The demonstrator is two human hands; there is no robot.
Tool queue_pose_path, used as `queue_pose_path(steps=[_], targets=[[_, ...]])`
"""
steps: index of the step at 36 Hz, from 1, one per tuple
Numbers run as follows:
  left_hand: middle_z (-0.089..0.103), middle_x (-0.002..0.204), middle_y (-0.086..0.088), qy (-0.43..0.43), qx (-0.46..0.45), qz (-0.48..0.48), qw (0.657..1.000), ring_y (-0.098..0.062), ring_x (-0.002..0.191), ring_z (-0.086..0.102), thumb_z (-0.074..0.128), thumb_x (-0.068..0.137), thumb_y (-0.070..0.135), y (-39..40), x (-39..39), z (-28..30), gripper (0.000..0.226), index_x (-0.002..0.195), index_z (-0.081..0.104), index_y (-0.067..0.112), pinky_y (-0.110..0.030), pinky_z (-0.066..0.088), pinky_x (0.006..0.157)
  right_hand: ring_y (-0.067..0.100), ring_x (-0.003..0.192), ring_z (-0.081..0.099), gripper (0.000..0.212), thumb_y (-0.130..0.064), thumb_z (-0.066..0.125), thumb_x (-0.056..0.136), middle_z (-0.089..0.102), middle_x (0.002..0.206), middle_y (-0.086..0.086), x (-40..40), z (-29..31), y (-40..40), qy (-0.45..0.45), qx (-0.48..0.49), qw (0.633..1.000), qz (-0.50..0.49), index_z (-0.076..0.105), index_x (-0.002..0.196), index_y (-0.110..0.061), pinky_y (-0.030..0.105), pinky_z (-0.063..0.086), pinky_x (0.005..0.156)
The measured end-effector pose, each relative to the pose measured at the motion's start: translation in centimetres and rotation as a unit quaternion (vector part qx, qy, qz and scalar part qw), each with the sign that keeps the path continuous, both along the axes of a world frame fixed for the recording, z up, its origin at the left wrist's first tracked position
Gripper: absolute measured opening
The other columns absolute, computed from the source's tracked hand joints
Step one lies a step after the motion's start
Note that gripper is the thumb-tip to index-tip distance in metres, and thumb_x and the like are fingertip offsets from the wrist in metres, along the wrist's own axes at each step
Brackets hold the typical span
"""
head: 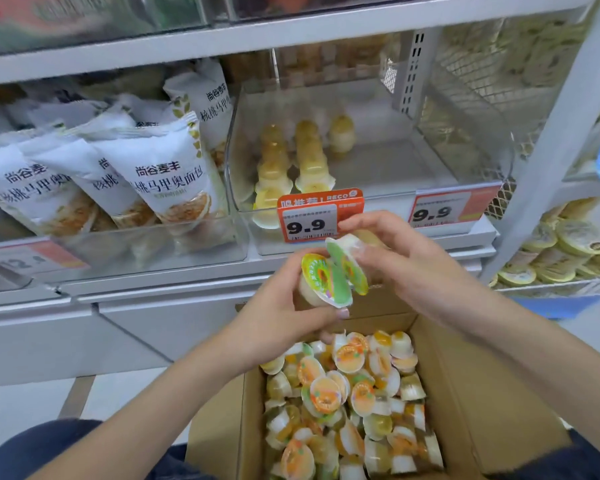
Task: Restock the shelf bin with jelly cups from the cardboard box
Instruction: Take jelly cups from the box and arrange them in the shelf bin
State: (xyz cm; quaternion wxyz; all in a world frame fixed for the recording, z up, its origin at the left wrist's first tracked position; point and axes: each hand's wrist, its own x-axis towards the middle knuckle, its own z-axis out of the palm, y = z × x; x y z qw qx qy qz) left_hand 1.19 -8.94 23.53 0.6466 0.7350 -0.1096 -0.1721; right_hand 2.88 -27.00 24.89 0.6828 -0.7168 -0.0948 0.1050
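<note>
Left hand: I see my left hand (284,306) raised above the cardboard box (471,393), fingers and thumb curled around a jelly cup with a green-edged lid (321,282), lid side facing me.
Right hand: my right hand (406,261) is just beside the left, fingers grasping a second jelly cup (349,259) whose lid tilts toward the first; the two cups touch at their rims.
Height of the hands: both sit in front of the shelf edge, just below the orange price tag reading 9.9 (317,216).
Shelf bin: the clear bin (465,140) behind that tag holds a few yellow jelly cups (291,157) in rows along its left side; its right side shows bare floor.
Box contents: the box, open at the top, is heaped with loose jelly cups (350,403), mostly orange lids, lying at every angle.
Neighbouring bin: to the left, white bread bags (163,174) with printed Chinese text lean in another clear bin.
Second tag: another 9.9 label (444,211) is fixed to the bin's right front.
Far right: round yellow-lidded tubs (568,244) are stacked on a side rack.
</note>
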Motion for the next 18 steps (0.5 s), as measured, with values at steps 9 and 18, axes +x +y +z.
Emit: queue_pose_path(steps=[9,18], targets=[[0.065,0.105,0.02,-0.101,0.092,0.031,0.99,-0.003,0.094,0.064,0.08,0.06,0.042,0.1,0.2,-1.3,0.068,0.119,0.048,0.047,-0.03,0.056,0.073,0.01,0.102,0.061,0.038,-0.029,0.077,0.072,0.062,0.11,-0.014,-0.6,-0.9,0.8,-0.069,-0.063,0.994,0.055,0.06,0.105,-0.037,0.036,0.056,0.085],[0.064,0.103,0.018,-0.198,0.171,0.08,0.962,0.0,0.093,0.06,0.076,0.056,0.047,0.0,-0.3,-1.6,0.066,0.117,0.052,0.038,-0.019,0.05,0.076,0.01,0.096,0.063,0.044,-0.03,0.085,0.061,0.063,0.102,-0.012,-0.8,-1.6,1.0,-0.026,-0.037,0.998,0.05,0.059,0.096,-0.035,0.028,0.056,0.076]])
